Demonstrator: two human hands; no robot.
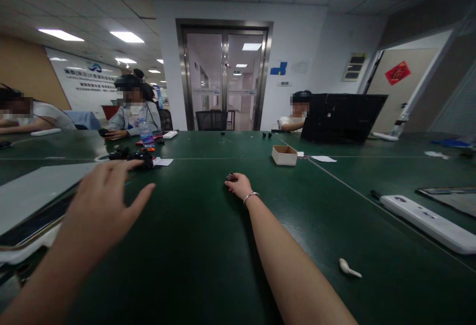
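My right hand reaches far over the green table, its fingers closed on a small dark object at the tabletop. The object is too small to identify, and the fingers cover part of it. A silver bracelet circles that wrist. In the left part of the view my left hand hovers with thumb and fingers apart, holding nothing. Just beyond its fingertips lies a cluster of black items. A white earbud rests on the table to the right of my right forearm.
An open small box stands beyond my right hand. To the right lie a white power strip-like device and a large black monitor-like panel. A water bottle stands back left; a laptop-like slab lies left. Several people sit around the table.
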